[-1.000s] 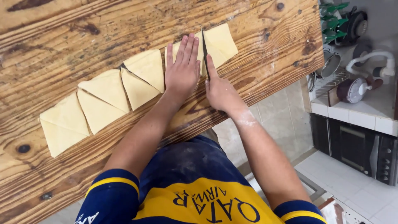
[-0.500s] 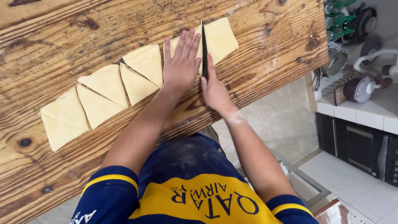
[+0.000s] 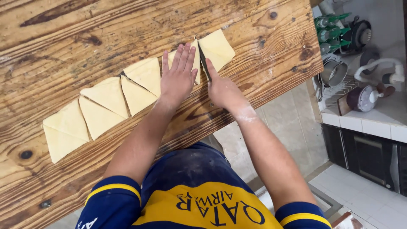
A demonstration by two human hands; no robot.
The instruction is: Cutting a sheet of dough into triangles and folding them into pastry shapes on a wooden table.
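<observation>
At about 8 o'clock on the wooden surface (image 3: 63, 38) lies the first square of pale dough (image 3: 65, 131), already cut corner to corner into two triangles. Next to it, going right, more cut triangles (image 3: 127, 89) lie side by side, touching, in a row that climbs toward 1 o'clock.

The left hand (image 3: 178, 78) lies flat on the dough, fingers straight and close together. It does not grab anything; it just presses the piece down so it stays put.

Just right of it, the right hand (image 3: 222, 91) is closed around the handle of a knife (image 3: 204, 63). The first finger lies along the top of the blade. The thin dark blade sits between the two hands and points away from the person, toward 12 o'clock. It rests on the dough, right beside the left fingertips.

Past the blade lies the last dough square (image 3: 217, 48), whole, near the far right end of the row.

It looks like the cutting step is in hand, with most of the row done. The next push would need the blade kept straight and the left fingers kept clear of it.

At 3 o'clock, off the surface, pots and bottles (image 3: 335, 29) stand on a tiled shelf.
</observation>
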